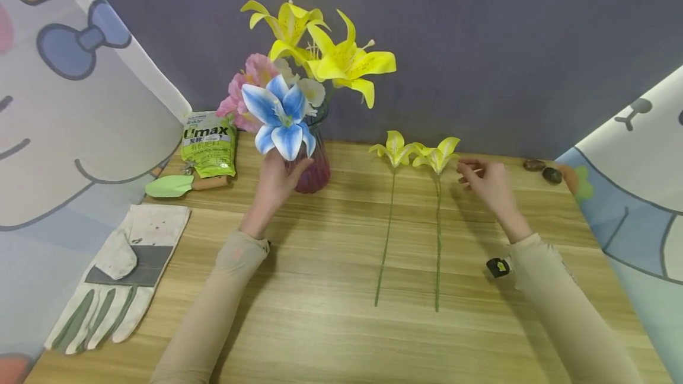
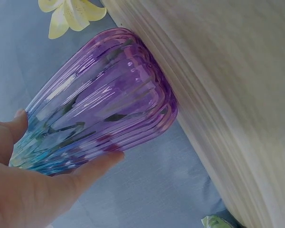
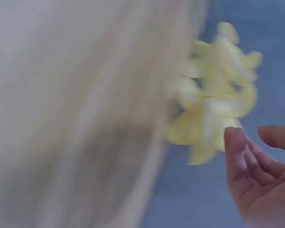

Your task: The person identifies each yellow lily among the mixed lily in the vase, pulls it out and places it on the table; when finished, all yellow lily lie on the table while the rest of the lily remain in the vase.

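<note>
The work shown is filling a vase with artificial flowers, and it looks partly done. The ribbed glass vase, purple at the base and shading to blue-green higher up, stands at the upper middle of the head view on the wooden worktop. It already holds 2 large yellow lilies, a blue-and-white lily and pink blooms. Left to go in, by my reading, are 2 smaller yellow lilies. The left loose lily and the right loose lily lie flat just right of the vase, thin green stems running down toward the lower middle of the frame, side by side but apart.

The left hand grips the vase, thumb on 1 side and fingers curled round the other, as the left wrist view plainly shows. The right hand sits just right of the right loose lily's bloom, fingers loosely bent and holding nothing; whether they touch the petals I cannot tell, since the right wrist view is blurred.

The petals look like stiff, matte fabric or plastic, and the worktop has a pale wood grain. At the left of the frame lie a canvas garden glove with grey patches, a light green trowel with a wooden handle, and a green printed bag. 2 dark pebbles sit at the upper right.
</note>
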Demonstrator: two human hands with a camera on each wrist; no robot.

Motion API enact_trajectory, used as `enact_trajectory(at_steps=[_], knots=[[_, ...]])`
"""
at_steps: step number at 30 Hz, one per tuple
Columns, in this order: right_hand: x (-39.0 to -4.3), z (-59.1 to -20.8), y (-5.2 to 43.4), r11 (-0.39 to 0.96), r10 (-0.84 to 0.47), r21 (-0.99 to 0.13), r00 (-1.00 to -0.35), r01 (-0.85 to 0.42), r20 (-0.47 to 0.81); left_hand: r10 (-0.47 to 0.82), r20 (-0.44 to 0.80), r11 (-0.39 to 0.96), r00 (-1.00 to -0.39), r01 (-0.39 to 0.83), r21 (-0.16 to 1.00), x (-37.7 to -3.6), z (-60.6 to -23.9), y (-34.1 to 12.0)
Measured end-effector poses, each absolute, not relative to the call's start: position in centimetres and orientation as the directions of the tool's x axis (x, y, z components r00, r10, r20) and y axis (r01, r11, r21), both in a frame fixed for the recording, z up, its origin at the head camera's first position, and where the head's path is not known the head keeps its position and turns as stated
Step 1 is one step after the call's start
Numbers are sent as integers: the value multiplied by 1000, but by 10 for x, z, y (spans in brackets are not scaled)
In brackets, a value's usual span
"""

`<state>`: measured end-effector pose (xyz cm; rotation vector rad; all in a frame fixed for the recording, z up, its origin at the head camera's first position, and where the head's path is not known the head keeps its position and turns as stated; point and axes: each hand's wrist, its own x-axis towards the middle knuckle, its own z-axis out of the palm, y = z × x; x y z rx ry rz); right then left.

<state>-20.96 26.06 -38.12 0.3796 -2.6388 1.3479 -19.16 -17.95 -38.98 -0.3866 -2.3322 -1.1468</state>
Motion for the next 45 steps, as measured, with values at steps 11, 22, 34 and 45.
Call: enact_trajectory(at_steps=[11, 22, 34, 45], knots=[[-193, -317, 171, 241, -150, -835, -869, -495, 472, 37, 586, 596, -809, 489, 637, -194, -390, -183], [-216, -298, 83, -247, -96, -863, -875, -441, 475, 35, 589, 607, -807, 486, 629, -194, -389, -184], [-231, -301, 20, -261, -115, -840, -848, -476, 517, 36, 576, 607, -816, 476, 636, -193, -390, -183], [-231, -299, 10, -166, -111, -821, -817, -546, 566, 17, 542, 617, -840, 435, 656, -192, -390, -178]])
